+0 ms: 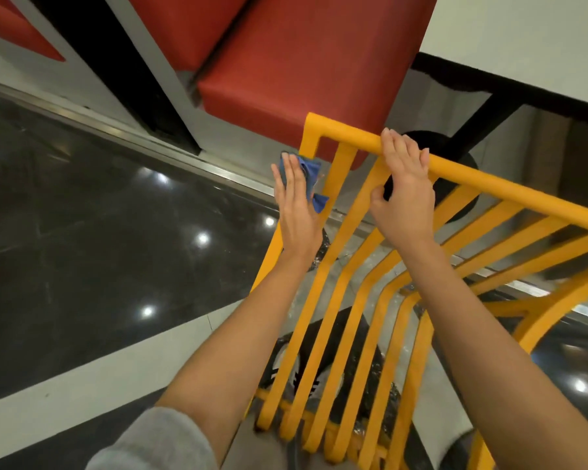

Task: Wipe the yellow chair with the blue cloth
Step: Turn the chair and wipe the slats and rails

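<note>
Most of the crumpled blue cloth (313, 174) is covered by the flat left hand (294, 212); the fingertips of the right hand (404, 195) are hidden over the top rail of the yellow slatted metal chair (353, 300), which is cut off at the right and bottom edges; the red padded bench (302, 62) is cropped at the top.

blue cloth (314, 172) against yellow chair (472, 174)

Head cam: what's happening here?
A person is wiping a yellow chair. The left hand presses a blue cloth with flat fingers against the side post of the chair's back, near the top corner. The right hand grips the top rail, steadying it. A red bench sits just behind the chair.
</note>
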Demonstrator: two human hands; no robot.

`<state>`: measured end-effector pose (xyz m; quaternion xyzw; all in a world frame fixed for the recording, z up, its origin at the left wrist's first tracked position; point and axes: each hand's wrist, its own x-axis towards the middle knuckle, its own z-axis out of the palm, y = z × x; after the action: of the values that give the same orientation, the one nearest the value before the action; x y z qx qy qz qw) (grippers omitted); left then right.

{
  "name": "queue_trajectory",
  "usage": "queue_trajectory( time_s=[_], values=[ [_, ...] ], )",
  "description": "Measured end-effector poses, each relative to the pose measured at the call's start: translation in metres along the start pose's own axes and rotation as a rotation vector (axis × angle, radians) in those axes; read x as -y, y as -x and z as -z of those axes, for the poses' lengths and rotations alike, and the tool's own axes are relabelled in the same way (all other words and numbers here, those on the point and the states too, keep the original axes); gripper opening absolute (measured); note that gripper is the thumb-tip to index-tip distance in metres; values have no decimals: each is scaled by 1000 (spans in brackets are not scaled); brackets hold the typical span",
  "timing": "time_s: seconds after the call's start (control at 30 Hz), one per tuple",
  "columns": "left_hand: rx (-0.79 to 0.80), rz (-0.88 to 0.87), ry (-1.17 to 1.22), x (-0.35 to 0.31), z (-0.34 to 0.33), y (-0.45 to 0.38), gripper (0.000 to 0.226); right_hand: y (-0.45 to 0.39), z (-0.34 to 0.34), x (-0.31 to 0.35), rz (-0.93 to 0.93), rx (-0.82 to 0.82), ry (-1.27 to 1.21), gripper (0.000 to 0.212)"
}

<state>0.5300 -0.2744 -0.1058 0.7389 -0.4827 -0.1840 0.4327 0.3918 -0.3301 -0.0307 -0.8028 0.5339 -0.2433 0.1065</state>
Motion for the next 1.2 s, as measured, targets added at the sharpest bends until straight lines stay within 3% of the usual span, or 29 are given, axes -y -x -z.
queue_trajectory(
  time_s=[0.2, 0.4, 0.6, 0.77, 1.0, 1.07, 1.2],
  values=[
    [-112, -139, -70, -13, -7, -30, 71, 0, -4, -2, -6, -46, 39, 80],
    [87, 24, -498, 69, -1, 70, 97, 3, -6, -6, 17, -63, 48, 80],
    [353, 148, -659, 107, 57, 170, 104, 3, -5, -5, 0, -65, 47, 78],
    [390, 244, -628, 101, 77, 187, 98, 2, -3, -3, -18, -75, 53, 76],
    [320, 188, -621, 91, 44, 128, 90, 5, -5, -1, 13, -19, 99, 80],
    [286, 177, -508, 86, 45, 128, 82, 14, -5, 9, 31, 28, 200, 80],
    [152, 74, -285, 55, 43, 83, 75, 51, -23, 43, 185, 126, 207, 57]
  ],
)
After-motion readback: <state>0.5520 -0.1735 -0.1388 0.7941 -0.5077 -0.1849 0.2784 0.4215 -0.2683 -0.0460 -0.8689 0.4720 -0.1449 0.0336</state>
